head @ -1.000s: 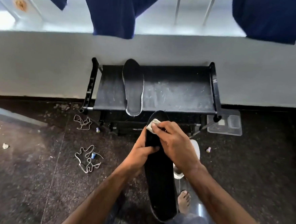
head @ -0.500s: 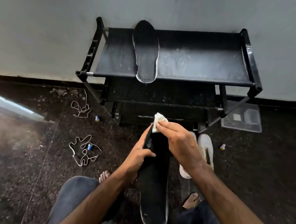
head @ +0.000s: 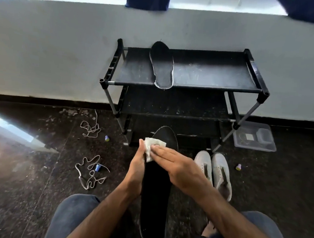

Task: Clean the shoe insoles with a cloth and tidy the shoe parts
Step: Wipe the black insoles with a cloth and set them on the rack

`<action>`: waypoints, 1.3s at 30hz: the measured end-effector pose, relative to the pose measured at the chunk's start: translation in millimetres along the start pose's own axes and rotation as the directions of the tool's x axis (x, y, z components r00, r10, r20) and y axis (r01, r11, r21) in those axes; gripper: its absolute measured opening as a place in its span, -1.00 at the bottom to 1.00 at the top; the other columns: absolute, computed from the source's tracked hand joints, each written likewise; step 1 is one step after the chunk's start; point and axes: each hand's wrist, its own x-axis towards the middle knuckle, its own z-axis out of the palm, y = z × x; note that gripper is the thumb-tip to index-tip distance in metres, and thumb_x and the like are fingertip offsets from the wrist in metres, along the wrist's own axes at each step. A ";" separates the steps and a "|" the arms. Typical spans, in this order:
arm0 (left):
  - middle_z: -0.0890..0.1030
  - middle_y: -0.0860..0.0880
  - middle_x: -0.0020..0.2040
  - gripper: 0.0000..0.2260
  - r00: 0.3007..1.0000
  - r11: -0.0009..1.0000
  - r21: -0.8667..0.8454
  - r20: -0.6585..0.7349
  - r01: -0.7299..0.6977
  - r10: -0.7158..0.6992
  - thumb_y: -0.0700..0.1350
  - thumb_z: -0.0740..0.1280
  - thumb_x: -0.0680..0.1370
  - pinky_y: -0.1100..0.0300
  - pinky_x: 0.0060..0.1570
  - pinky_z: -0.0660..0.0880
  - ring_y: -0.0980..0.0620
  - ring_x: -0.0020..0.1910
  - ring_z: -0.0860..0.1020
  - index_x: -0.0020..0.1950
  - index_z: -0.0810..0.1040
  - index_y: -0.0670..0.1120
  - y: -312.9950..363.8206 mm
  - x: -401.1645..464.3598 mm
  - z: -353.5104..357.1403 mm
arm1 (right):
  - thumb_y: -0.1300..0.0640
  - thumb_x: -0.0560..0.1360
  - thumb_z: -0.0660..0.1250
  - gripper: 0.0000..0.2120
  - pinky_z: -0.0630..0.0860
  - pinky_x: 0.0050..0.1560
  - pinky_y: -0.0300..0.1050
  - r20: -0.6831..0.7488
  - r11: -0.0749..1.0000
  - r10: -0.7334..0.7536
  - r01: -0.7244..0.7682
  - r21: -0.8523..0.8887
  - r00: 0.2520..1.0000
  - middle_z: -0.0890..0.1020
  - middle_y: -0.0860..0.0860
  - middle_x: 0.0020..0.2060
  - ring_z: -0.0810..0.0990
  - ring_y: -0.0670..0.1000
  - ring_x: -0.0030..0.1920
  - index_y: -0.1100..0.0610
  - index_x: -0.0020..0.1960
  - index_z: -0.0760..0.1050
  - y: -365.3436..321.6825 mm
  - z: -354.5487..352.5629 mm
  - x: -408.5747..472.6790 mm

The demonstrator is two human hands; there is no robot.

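Note:
A long black insole (head: pixel 156 197) stands tilted in front of me between my knees. My left hand (head: pixel 135 171) holds its left edge from the side and behind. My right hand (head: pixel 179 167) lies flat across the insole, its straight fingers pressing a small white cloth (head: pixel 153 146) against the upper part. A second black insole (head: pixel 162 65) lies on the top shelf of the black shoe rack (head: pixel 211 76), its heel over the front edge. Two white shoes (head: pixel 214 171) stand side by side on the floor to the right.
Two loose laces (head: pixel 91 172) (head: pixel 90 128) lie on the dark floor at left, with small caps (head: pixel 107 138) (head: pixel 238 167) near them and right of the shoes. A clear plastic box (head: pixel 255 139) sits by the rack's right leg. A grey wall stands behind.
My right hand has flattened and slid down from the insole's tip, spreading the cloth on its surface. The camera has tilted up, so the window ledge shows again.

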 end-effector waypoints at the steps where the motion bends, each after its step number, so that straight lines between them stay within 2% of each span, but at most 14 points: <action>1: 0.66 -0.27 0.19 -0.33 1.000 1.000 -0.003 0.002 -0.012 0.012 0.29 -0.02 0.64 0.08 -0.04 0.66 -0.14 0.11 0.69 0.34 0.55 -0.21 1.7 -2.3 -0.3 | 0.37 0.51 0.42 -0.47 0.41 0.45 -0.08 -0.030 0.999 0.047 -0.047 -0.005 0.998 0.47 0.10 0.45 0.42 -0.01 0.48 0.21 0.45 0.45 2.5 0.4 3.6; 4: 0.62 -0.15 0.33 -0.43 0.998 0.998 0.028 -0.025 -0.058 0.059 0.25 -0.11 0.68 -0.01 -0.03 0.67 -0.11 0.23 0.64 0.48 0.44 0.00 3.9 -4.7 -3.2 | 0.38 0.48 0.45 -0.46 0.42 0.44 -0.09 -0.116 0.979 0.200 -0.201 -0.004 0.973 0.48 0.11 0.44 0.43 0.00 0.47 0.22 0.44 0.46 6.4 5.9 18.5; 8: 0.67 -0.22 0.19 -0.33 0.990 0.997 -0.046 -0.124 -0.068 0.062 0.31 0.00 0.63 0.13 0.09 0.64 -0.08 0.15 0.68 0.30 0.57 -0.21 11.8 0.5 -17.6 | 0.38 0.51 0.39 -0.51 0.36 0.49 -0.04 -0.043 1.000 -0.025 0.025 0.011 0.999 0.47 0.17 0.44 0.42 0.05 0.48 0.28 0.43 0.45 -4.0 27.1 26.0; 10: 0.66 -0.23 0.20 -0.30 0.989 0.997 -0.037 -0.131 -0.074 0.069 0.33 -0.01 0.62 0.13 0.09 0.64 -0.09 0.16 0.67 0.30 0.57 -0.22 14.1 4.7 -24.4 | 0.37 0.52 0.39 -0.54 0.34 0.50 0.02 -0.049 0.998 -0.067 0.067 -0.003 0.997 0.49 0.17 0.42 0.44 0.05 0.46 0.28 0.41 0.48 2.9 31.1 30.0; 15: 0.62 -0.13 0.32 -0.41 0.994 0.995 0.024 -0.041 -0.097 0.098 0.31 -0.10 0.65 -0.16 -0.03 0.67 -0.15 0.17 0.67 0.46 0.45 0.04 11.2 17.2 -23.4 | 0.37 0.50 0.41 -0.50 0.28 0.54 0.06 -0.160 0.977 0.206 -0.211 -0.012 0.965 0.49 0.14 0.42 0.42 0.01 0.47 0.26 0.43 0.46 29.2 34.2 36.3; 18: 0.61 -0.19 0.32 -0.34 0.998 0.997 -0.058 -0.043 -0.053 0.050 0.32 -0.05 0.64 0.04 0.11 0.63 -0.08 0.25 0.63 0.39 0.53 -0.12 8.7 22.5 -28.2 | 0.33 0.55 0.35 -0.58 0.30 0.53 0.04 -0.050 0.998 0.064 -0.064 0.011 0.997 0.52 0.15 0.40 0.44 0.03 0.46 0.26 0.41 0.49 25.2 41.7 31.8; 20: 0.60 -0.24 0.33 -0.28 0.999 0.996 -0.087 -0.044 -0.027 0.023 0.37 0.00 0.61 0.04 0.22 0.55 -0.11 0.29 0.61 0.38 0.54 -0.18 7.4 23.3 -35.4 | 0.26 0.60 0.22 -0.62 0.28 0.54 0.05 0.034 0.999 -0.035 0.034 0.015 0.999 0.52 0.14 0.40 0.45 0.03 0.46 0.25 0.40 0.49 23.8 41.3 30.7; 22: 0.60 -0.23 0.33 -0.31 0.999 0.996 -0.079 -0.016 -0.031 0.030 0.35 -0.03 0.62 -0.06 0.11 0.62 -0.14 0.24 0.64 0.42 0.52 -0.12 6.1 24.3 -38.0 | 0.24 0.60 0.21 -0.60 0.21 0.57 0.05 0.022 1.000 0.006 -0.006 -0.015 1.000 0.51 0.12 0.41 0.43 0.01 0.47 0.25 0.42 0.48 30.1 33.5 33.2; 25: 0.61 -0.23 0.32 -0.39 0.998 0.999 -0.038 0.059 -0.007 0.009 0.32 -0.07 0.64 -0.13 -0.13 0.68 -0.16 0.09 0.69 0.40 0.55 0.02 1.4 23.1 -32.6 | 0.35 0.54 0.35 -0.53 0.22 0.57 0.04 -0.065 0.980 0.178 -0.183 -0.079 0.982 0.50 0.13 0.42 0.42 0.00 0.47 0.24 0.44 0.46 37.9 21.5 32.9; 30: 0.61 -0.23 0.32 -0.29 0.991 0.997 -0.043 0.120 0.056 -0.051 0.35 -0.08 0.62 0.01 -0.03 0.67 -0.14 0.13 0.68 0.42 0.52 -0.12 0.1 26.9 -33.2 | 0.32 0.46 0.47 -0.41 0.26 0.55 0.04 0.070 0.993 0.115 -0.115 0.000 0.991 0.45 0.10 0.47 0.34 -0.03 0.52 0.22 0.46 0.42 30.5 24.0 12.3; 32: 0.63 -0.26 0.27 -0.28 0.987 0.995 -0.040 0.142 0.087 -0.080 0.35 -0.04 0.62 0.02 -0.09 0.67 -0.13 0.02 0.71 0.44 0.50 -0.16 -0.6 26.1 -29.3 | 0.30 0.47 0.46 -0.44 0.25 0.55 0.07 0.044 0.993 0.121 -0.121 -0.012 0.992 0.47 0.10 0.45 0.37 -0.03 0.51 0.23 0.45 0.44 32.1 19.9 3.9; 34: 0.66 -0.27 0.20 -0.32 0.983 0.995 -0.026 0.160 0.098 -0.092 0.31 0.00 0.63 0.01 -0.14 0.68 -0.13 -0.08 0.73 0.44 0.50 -0.18 -4.4 24.6 -22.5 | 0.27 0.53 0.33 -0.51 0.25 0.56 0.09 -0.017 0.982 0.176 -0.177 -0.063 0.984 0.47 0.13 0.44 0.38 0.00 0.50 0.25 0.45 0.43 36.1 13.7 -0.5; 36: 0.65 -0.26 0.24 -0.38 0.985 0.996 -0.015 0.146 0.091 -0.088 0.26 0.07 0.64 -0.01 -0.01 0.67 -0.14 0.00 0.72 0.45 0.50 -0.17 -6.9 22.1 -15.8 | 0.29 0.57 0.17 -0.53 0.25 0.55 0.09 -0.042 0.973 0.208 -0.211 -0.094 0.977 0.45 0.14 0.46 0.35 0.01 0.52 0.26 0.48 0.39 39.3 9.5 -2.5; 39: 0.54 -0.25 0.39 -0.40 0.983 0.993 -0.050 0.153 0.106 -0.097 0.24 0.08 0.66 -0.05 0.37 0.47 -0.13 0.26 0.62 0.47 0.48 -0.18 -9.3 22.3 -19.5 | 0.42 0.50 0.28 -0.47 0.26 0.55 0.06 0.003 0.984 0.163 -0.163 -0.067 0.987 0.47 0.13 0.44 0.37 0.01 0.51 0.24 0.46 0.42 38.1 11.6 -7.6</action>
